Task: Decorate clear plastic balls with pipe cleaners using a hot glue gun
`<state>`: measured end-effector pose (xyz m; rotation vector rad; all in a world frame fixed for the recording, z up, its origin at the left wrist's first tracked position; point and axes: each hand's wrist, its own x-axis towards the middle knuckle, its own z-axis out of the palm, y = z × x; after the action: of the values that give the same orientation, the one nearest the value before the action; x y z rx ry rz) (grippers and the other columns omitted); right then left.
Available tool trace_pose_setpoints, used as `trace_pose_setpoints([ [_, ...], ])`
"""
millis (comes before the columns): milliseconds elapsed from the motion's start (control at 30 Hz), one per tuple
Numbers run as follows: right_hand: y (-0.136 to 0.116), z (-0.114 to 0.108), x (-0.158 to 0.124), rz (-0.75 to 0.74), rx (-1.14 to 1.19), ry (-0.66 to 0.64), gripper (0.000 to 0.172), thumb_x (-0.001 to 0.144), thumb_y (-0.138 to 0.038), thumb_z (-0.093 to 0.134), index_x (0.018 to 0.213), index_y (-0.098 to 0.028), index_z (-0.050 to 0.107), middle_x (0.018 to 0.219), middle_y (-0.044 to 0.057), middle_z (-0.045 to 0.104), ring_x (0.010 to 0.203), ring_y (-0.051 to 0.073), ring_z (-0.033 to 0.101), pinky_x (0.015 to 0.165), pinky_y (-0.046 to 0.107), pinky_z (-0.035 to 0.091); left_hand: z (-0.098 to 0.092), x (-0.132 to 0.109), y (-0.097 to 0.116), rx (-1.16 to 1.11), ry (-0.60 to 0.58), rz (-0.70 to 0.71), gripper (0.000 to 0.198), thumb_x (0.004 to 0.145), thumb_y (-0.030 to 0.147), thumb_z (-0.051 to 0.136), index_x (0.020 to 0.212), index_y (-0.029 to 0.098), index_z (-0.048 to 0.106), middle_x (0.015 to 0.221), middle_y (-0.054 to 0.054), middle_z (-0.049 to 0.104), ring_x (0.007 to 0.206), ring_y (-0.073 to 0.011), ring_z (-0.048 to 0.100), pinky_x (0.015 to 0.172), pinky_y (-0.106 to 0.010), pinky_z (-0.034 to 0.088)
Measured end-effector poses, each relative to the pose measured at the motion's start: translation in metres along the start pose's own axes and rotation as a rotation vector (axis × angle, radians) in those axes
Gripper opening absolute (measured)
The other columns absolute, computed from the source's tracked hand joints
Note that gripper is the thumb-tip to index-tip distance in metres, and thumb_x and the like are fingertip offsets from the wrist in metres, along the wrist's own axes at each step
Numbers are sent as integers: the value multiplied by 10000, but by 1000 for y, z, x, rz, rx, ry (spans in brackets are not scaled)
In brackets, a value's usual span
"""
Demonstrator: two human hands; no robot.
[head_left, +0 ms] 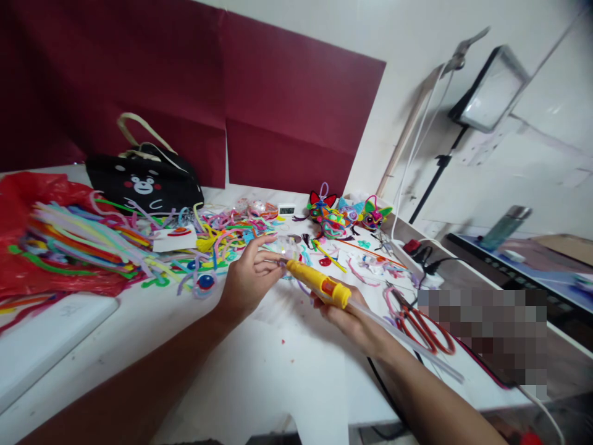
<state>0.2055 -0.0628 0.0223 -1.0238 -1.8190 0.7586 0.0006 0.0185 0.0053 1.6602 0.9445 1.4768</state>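
Note:
A yellow hot glue gun is gripped in my right hand, its nozzle pointing away to the left. From its back end a long translucent glue stick reaches out over my right forearm. The fingers of my left hand are bent together right at the nozzle tip, around something small that they mostly hide. Just beyond the fingertips shows a clear, whitish piece; whether my left hand touches it, I cannot tell. Colourful pipe cleaners lie behind my left hand.
A red plastic bag of pipe cleaners and a black tote bag stand left. Several fuzzy cat-faced ornaments sit at the back. Red-handled scissors, a power cord and a lamp are on the right.

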Motion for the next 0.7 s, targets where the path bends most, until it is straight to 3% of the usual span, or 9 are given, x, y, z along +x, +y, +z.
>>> trace_pose_setpoints([
  [700,4,2,-1,64,37,10,121,746,-226,539,840,-190,607,789,23,633,734,179,587,641,282,443,0,-2,4,23,-4,5,571,701,242,768,1221,206,534,909,-38,733,733,-178,733,712,-292,606],
])
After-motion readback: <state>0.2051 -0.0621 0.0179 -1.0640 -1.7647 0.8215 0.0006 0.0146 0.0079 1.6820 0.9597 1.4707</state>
